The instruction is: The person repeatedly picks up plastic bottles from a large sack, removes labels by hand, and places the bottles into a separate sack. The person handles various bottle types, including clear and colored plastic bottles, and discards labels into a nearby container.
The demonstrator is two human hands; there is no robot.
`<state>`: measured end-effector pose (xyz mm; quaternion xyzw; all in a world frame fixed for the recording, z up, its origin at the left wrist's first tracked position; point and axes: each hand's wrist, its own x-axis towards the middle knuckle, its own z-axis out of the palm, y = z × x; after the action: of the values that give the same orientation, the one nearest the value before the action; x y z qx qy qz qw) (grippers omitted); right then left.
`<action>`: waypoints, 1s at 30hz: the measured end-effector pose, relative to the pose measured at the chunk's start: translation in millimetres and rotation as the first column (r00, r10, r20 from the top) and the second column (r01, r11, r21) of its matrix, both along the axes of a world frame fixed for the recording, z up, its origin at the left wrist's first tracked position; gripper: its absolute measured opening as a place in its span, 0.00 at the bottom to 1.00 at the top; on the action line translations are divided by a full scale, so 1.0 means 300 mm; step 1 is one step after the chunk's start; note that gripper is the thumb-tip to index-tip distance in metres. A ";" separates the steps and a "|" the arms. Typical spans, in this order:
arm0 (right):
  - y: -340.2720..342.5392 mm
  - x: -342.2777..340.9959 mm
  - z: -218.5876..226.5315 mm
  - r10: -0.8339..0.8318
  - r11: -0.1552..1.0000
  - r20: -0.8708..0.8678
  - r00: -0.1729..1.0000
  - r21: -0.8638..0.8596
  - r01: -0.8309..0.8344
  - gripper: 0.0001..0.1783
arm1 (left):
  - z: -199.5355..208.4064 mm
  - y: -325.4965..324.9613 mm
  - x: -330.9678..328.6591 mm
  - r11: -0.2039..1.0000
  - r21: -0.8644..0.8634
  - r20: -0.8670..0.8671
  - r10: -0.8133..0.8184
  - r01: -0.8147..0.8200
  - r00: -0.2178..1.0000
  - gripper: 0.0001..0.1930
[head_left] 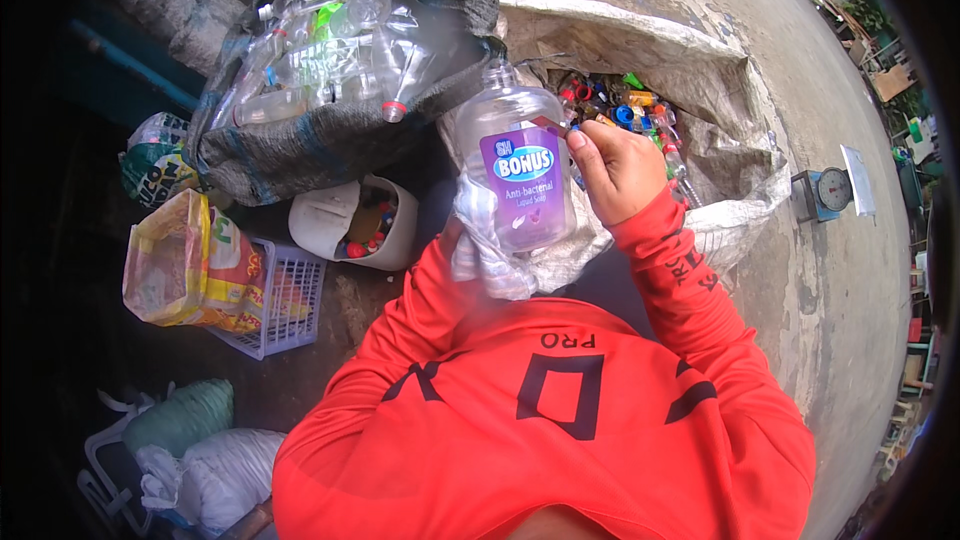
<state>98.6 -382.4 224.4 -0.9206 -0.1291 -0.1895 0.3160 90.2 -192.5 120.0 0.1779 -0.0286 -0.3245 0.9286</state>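
Observation:
A clear plastic liquid soap bottle (505, 112) with a purple label (525, 195) stands upright in front of my chest, its neck uncapped. My left hand (482, 230), wrapped in a pale glove or cloth, grips it from the left and below; most of the fingers are hidden. Bare and closed, my right hand (622, 168) pinches a thin, dark reddish blade-like strip (549, 125). That strip lies across the bottle just above the label's upper right corner. I cannot make out whether it touches the plastic.
Beyond the bottle, a white sack (720, 70) holds colourful small bottles and caps. A grey sack (290, 165) full of clear bottles stands at far left. Nearer are a white container (325, 215) with caps and a lilac basket (285, 315). A weighing scale (822, 192) stands right.

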 end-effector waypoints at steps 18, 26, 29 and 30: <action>0.002 -0.009 -0.004 0.184 0.983 0.317 0.930 -0.038 -0.181 0.22 | -0.024 0.000 -0.036 0.994 0.096 0.135 0.031 -0.044 0.990 0.24; -0.011 -0.006 0.009 0.252 0.966 0.378 0.891 -0.146 -0.212 0.20 | -0.024 -0.004 -0.040 0.993 0.107 0.143 0.034 -0.050 0.989 0.25; -0.017 -0.007 0.015 0.281 0.959 0.383 0.880 -0.157 -0.238 0.20 | -0.025 -0.005 -0.039 0.993 0.108 0.144 0.037 -0.053 0.989 0.25; -0.018 -0.007 0.018 0.288 0.957 0.383 0.878 -0.156 -0.245 0.20 | -0.025 -0.007 -0.039 0.992 0.112 0.145 0.039 -0.056 0.989 0.25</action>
<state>96.6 -387.9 229.7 -0.8503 -0.3264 -0.3223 0.2579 78.4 -194.5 112.4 0.2548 -0.0720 -0.2898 0.9197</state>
